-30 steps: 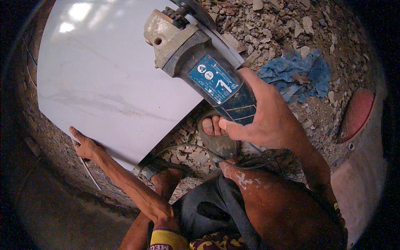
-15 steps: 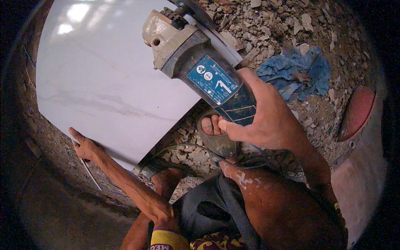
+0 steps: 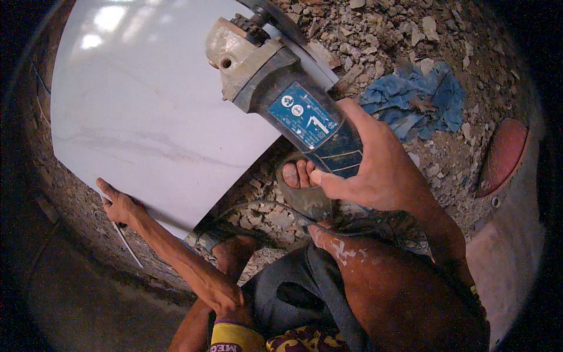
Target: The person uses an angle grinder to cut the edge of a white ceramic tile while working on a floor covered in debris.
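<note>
My right hand (image 3: 384, 161) is wrapped round the rear body of a dark blue angle grinder (image 3: 278, 97) with a worn metal gear head. The grinder slants up and left over the right edge of a large, glossy white tile (image 3: 141, 111) with faint grey veins. Its dark disc (image 3: 280, 22) is at the tile's far right edge, partly hidden by the gear head. At the tile's near left edge, my left hand (image 3: 122, 206) grips the rim, some of its fingers out of sight. Whether the disc is spinning cannot be told.
Broken rubble (image 3: 393, 29) covers the ground beyond and to the right. A crumpled blue cloth (image 3: 416, 100) lies on it, with a reddish rounded object (image 3: 504, 158) farther right. My sandalled foot (image 3: 302, 185) is just below the grinder; a dark cable (image 3: 264, 204) runs near it.
The grinder has shifted slightly to the right and a little toward me, with my right hand still round it. My left hand and the tile have hardly moved.
</note>
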Demonstrator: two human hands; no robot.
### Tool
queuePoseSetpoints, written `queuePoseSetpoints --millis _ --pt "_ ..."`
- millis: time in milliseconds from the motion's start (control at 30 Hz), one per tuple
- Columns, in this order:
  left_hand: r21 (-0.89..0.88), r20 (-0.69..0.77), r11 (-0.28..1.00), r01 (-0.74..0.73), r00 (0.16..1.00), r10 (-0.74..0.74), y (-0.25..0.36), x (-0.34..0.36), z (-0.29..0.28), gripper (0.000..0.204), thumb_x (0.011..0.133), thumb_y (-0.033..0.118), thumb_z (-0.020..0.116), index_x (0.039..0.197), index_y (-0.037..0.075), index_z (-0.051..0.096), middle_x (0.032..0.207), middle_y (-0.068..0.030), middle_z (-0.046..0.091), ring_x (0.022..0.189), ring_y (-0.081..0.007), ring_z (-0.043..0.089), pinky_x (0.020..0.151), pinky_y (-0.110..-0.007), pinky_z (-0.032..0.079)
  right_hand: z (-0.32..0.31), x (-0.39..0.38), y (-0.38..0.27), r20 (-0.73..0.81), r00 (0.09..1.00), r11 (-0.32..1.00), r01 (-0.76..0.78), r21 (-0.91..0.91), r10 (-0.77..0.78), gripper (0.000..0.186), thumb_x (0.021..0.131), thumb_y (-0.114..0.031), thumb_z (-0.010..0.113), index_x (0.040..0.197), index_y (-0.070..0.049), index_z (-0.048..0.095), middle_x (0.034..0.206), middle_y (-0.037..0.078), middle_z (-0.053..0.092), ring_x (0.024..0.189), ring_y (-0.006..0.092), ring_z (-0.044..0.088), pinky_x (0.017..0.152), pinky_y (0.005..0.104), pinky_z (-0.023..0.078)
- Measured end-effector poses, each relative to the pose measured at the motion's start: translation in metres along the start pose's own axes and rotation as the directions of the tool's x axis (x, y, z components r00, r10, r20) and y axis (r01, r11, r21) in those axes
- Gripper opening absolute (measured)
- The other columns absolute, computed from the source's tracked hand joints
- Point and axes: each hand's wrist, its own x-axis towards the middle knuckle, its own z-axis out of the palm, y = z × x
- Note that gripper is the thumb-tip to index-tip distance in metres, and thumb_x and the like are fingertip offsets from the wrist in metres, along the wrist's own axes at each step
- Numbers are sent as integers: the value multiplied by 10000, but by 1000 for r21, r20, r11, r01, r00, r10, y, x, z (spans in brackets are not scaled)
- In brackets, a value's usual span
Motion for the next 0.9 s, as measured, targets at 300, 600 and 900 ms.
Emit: queuePoseSetpoints --millis 300,600,900 --pt "77 -18 997 10 1000 -8 8 -7 -3 1016 894 908 698 917 -106 753 940 -252 798 813 -394 718 805 -544 587 -3 -3 -2 14 998 998 -56 2 56 631 787 -160 940 1302 -19 604 1056 180 765 972 274 779 907 424 608" --pt "73 -25 997 -8 1000 10 -2 2 -3 1030 894 910 696 897 -119 744 927 -271 787 817 -415 707 809 -557 578 -4 -5 -3 33 998 999 -45 27 44 621 787 -165 942 1286 -24 601 1037 177 760 965 285 779 890 430 604" --pt "48 -2 999 -21 1000 21 -1 0 -4 1081 902 923 670 966 -154 728 943 -291 783 822 -419 713 794 -558 583 -2 -8 2 33 998 998 -53 30 52 644 788 -187 946 1302 -23 594 1038 187 757 959 315 778 882 444 605"
